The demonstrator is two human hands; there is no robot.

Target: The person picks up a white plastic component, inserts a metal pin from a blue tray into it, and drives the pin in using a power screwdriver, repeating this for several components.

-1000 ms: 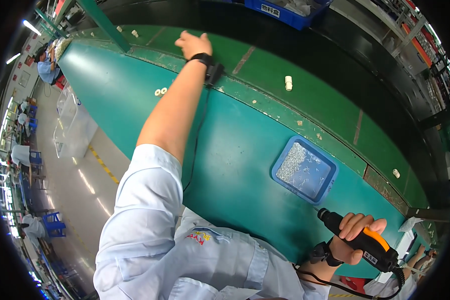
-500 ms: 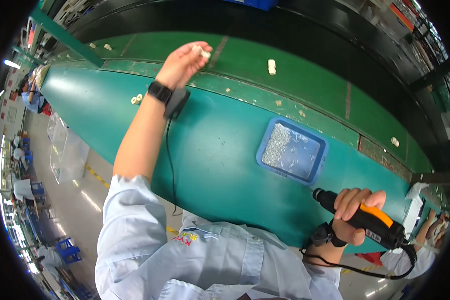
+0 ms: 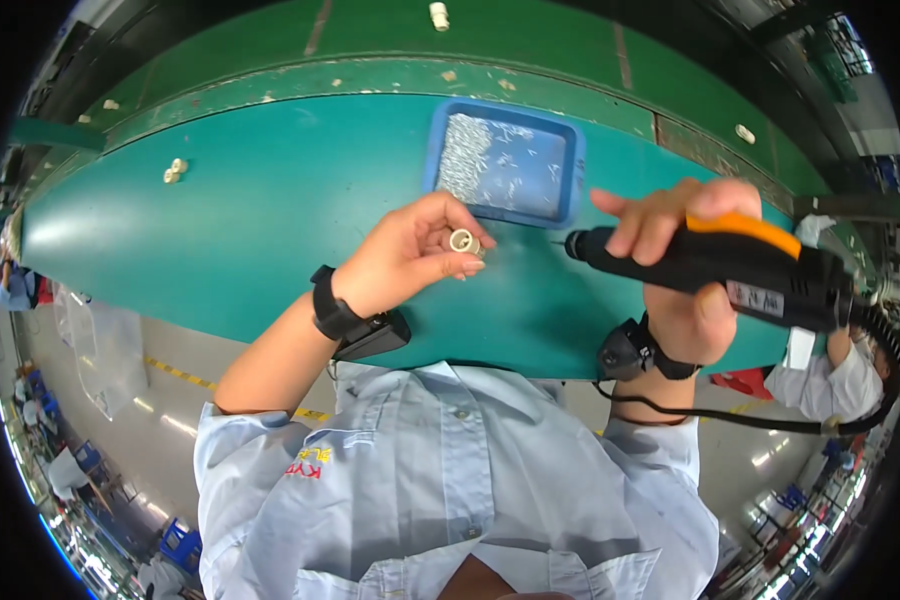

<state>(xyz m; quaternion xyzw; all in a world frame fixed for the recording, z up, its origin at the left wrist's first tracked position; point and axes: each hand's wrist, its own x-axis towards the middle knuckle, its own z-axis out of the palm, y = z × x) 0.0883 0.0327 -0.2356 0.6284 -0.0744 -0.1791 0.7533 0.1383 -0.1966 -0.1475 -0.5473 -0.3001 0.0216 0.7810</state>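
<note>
My left hand (image 3: 395,255), a black strap at its wrist, pinches a small cream plastic socket-like part (image 3: 461,241) between thumb and fingers. Its round open end faces up; fingers cover much of its side. In my right hand (image 3: 685,310) is a black and orange electric screwdriver (image 3: 745,262), held level with its thin bit pointing left toward the cream part, a gap apart. Just beyond both hands sits a blue tray (image 3: 574,170) with a heap of small silvery screws (image 3: 464,160) on its left side and a few scattered ones.
Two cream rings (image 3: 174,171) lie on the green tabletop (image 3: 300,190) at left. Past its ledge, a green belt (image 3: 540,35) carries spaced cream parts (image 3: 439,16). A coiled cord (image 3: 885,370) hangs from the screwdriver. Another person's sleeve (image 3: 835,385) is at far right.
My left hand has come back from over the belt to the near side of the tray with the cream part. My right hand has raised the screwdriver and brought it closer to the tray.
</note>
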